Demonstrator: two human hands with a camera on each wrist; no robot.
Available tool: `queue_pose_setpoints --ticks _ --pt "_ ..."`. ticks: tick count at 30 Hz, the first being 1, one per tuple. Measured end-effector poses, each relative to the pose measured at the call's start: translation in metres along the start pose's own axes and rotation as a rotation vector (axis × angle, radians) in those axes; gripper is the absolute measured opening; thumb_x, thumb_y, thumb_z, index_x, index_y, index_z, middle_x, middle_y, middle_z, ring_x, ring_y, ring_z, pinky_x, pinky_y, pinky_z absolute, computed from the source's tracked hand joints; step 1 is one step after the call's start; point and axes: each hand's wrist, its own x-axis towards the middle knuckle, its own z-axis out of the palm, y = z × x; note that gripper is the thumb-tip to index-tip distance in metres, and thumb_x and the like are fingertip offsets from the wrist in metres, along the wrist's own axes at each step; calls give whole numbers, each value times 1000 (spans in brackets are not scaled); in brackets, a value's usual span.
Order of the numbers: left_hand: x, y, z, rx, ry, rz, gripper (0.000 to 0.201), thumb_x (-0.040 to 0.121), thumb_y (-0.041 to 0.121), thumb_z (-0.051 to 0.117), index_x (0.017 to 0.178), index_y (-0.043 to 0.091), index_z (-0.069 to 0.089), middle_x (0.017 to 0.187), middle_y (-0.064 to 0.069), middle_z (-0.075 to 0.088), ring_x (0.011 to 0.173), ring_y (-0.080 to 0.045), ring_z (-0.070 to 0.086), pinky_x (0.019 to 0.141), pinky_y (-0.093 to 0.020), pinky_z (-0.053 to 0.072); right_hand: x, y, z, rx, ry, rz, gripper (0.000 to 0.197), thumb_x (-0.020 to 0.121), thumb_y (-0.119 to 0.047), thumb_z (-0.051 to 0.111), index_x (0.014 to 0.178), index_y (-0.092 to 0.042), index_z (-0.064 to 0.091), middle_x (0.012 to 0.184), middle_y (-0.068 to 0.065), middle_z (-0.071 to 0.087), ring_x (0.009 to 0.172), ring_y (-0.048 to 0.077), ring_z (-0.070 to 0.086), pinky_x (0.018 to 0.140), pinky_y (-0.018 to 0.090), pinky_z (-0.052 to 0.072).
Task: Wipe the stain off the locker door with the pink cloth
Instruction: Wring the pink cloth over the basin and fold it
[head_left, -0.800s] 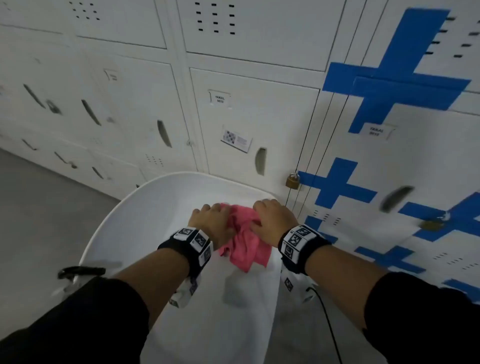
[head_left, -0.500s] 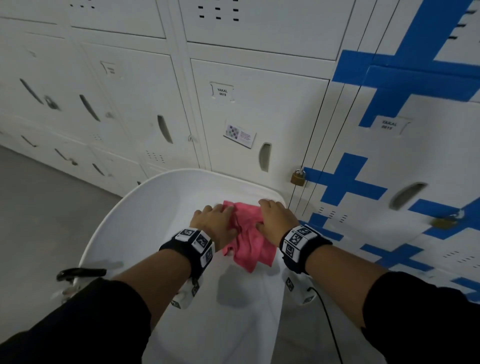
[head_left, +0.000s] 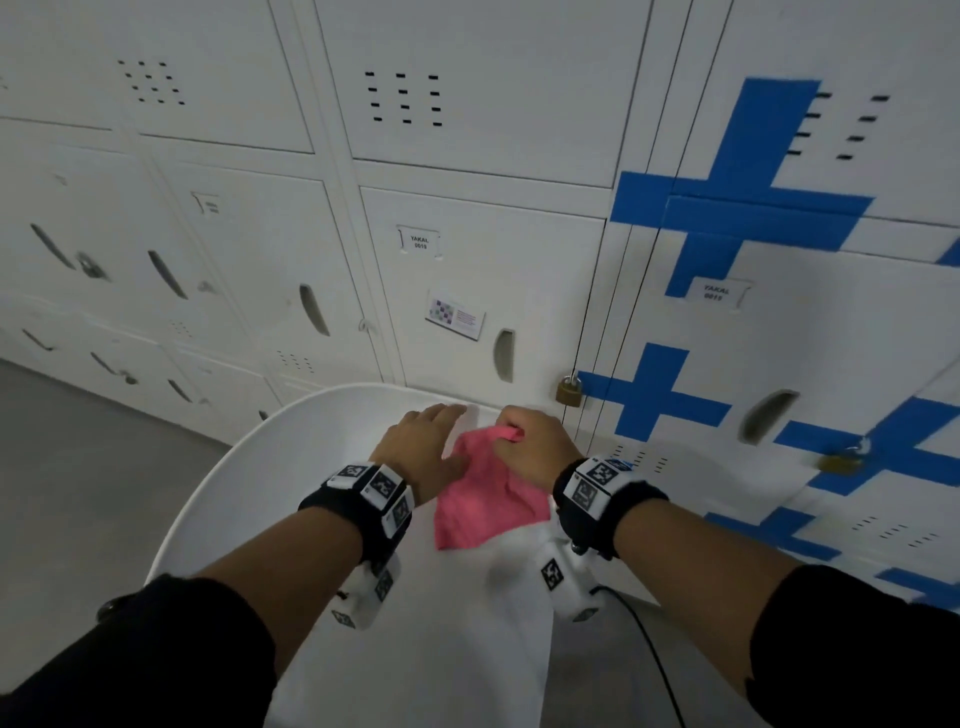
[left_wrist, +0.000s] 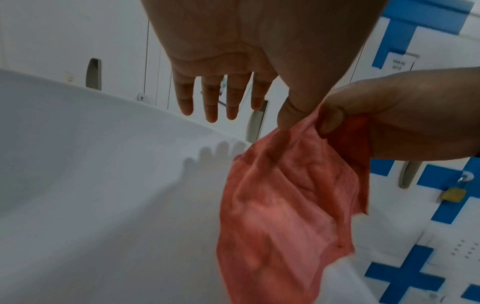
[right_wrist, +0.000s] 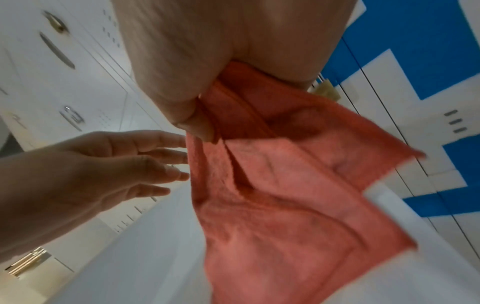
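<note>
At lower left of the head view, the white desk (head_left: 218, 499) is curving below the lockers. Just left of centre, the left hand (head_left: 423, 449) is hovering with fingers spread, holding nothing. Beside it, the pink cloth (head_left: 485, 499) is hanging over the desk, pinched at its top by the right hand (head_left: 535, 447). Farther right, a brass padlock (head_left: 569, 389) is hanging by the locker door (head_left: 493, 270).

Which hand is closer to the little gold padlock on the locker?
Right. The right hand, pinching the crumpled pink cloth, sits just below-left of the brass padlock. The left hand is open, farther left, on the cloth's other side.
</note>
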Motion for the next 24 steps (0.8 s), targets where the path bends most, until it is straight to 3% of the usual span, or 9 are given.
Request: queue_pose_setpoints --ticks 2,5,7,10,12,15,18,21,24 --pt "0 10 -13 -49 25 58 61 87 31 55 145 23 38 152 -4 40 136 -28 39 112 -44 33 -3 -10 -16 38 9 -47 27 87 -12 53 64 -26 51 66 -5 56 67 16 54 57 23 38" --pt "1 31 -32 -140 71 168 60 75 44 48 131 21 56 138 -4 57 126 -27 51 108 -43 39 -12 -24 -47 50 17 -90 21 86 -12 58 68 -23 59 64 -7 57 64 11 54 61 23 41" --pt "1 55 -49 -207 90 228 51 73 41 52 117 19 65 120 -3 68 109 -23 62 97 -37 47 -21 -34 -76 43 43 -87 13 85 -11 60 72 -14 63 66 -5 60 64 8 53 61 20 40" --pt "1 97 -78 -281 104 298 38 69 38 57 97 16 71 97 -6 71 85 -18 64 78 -29 48 -37 -46 -123 40 113 -93 16 82 -10 63 70 -22 63 68 -7 63 65 6 55 63 18 44" --pt "-1 127 -93 -318 115 335 23 75 31 66 88 13 70 86 -3 71 68 -4 59 68 -25 44 -49 -51 -155 21 199 -115 17 78 -8 65 72 -24 63 69 -8 63 65 4 55 65 19 43" --pt "-3 171 -106 -365 166 420 34 72 44 60 83 13 68 85 1 72 76 -7 61 74 -26 46 -70 -55 -199 -26 347 -167 8 73 -14 65 78 -20 68 75 -7 64 72 10 55 68 20 41" --pt "-3 219 -120 -404 203 474 32 71 49 53 74 18 61 78 3 68 78 -13 61 78 -30 49 -87 -51 -234 -88 662 -224 20 72 -29 63 86 -17 70 83 -7 63 80 14 56 72 23 42" --pt "-9 279 -138 -398 254 501 29 81 38 56 71 11 53 76 -8 65 75 -23 60 75 -42 51 -115 -44 -272 47 891 -213 18 78 -19 68 95 -20 62 88 -4 58 82 13 54 72 24 45" --pt "-16 331 -152 -435 265 518 31 78 45 53 65 19 43 89 -6 71 84 -22 65 76 -45 53 -146 -41 -297 290 923 -174 16 86 -12 67 91 -25 58 80 -2 59 72 16 56 61 24 45"
